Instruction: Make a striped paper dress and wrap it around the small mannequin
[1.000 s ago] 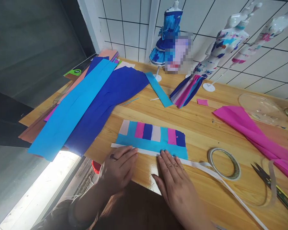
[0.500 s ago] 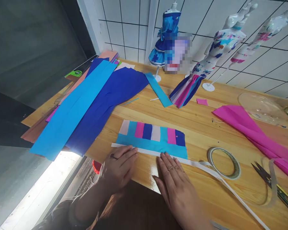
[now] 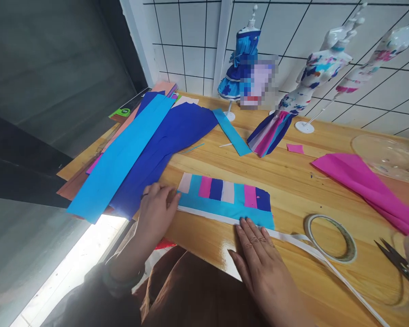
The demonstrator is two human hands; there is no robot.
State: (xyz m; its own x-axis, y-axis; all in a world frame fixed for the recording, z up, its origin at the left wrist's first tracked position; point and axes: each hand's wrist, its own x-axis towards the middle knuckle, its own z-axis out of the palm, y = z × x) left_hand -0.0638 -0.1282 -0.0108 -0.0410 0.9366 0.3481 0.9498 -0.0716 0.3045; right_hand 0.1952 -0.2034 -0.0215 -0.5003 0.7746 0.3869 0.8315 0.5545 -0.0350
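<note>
A striped piece of pink, blue, white and turquoise cloth (image 3: 225,211) lies on the wooden table, with a white strip (image 3: 207,216) along its near edge. At the cloth's left end, my left hand (image 3: 157,206) has its fingers bent and thumb and fingertips close together on the corner; what they pinch is too small to make out. My right hand (image 3: 259,256) lies flat, fingertips on the strip and the cloth's lower edge near the right end. The strip runs on to the right, past a tape roll (image 3: 330,238).
Scissors (image 3: 395,259) and magenta cloth (image 3: 364,181) lie at the right. Light blue cloth (image 3: 122,159) and dark blue cloth (image 3: 177,129) cover the left side. Behind stand a dressed mannequin (image 3: 247,50) and two paint-marked ones. The table's near edge runs below my hands.
My left hand has moved left and up from the strip to the cloth's left corner, its fingers now bent. My right hand stays flat on the strip. The view has shifted slightly.
</note>
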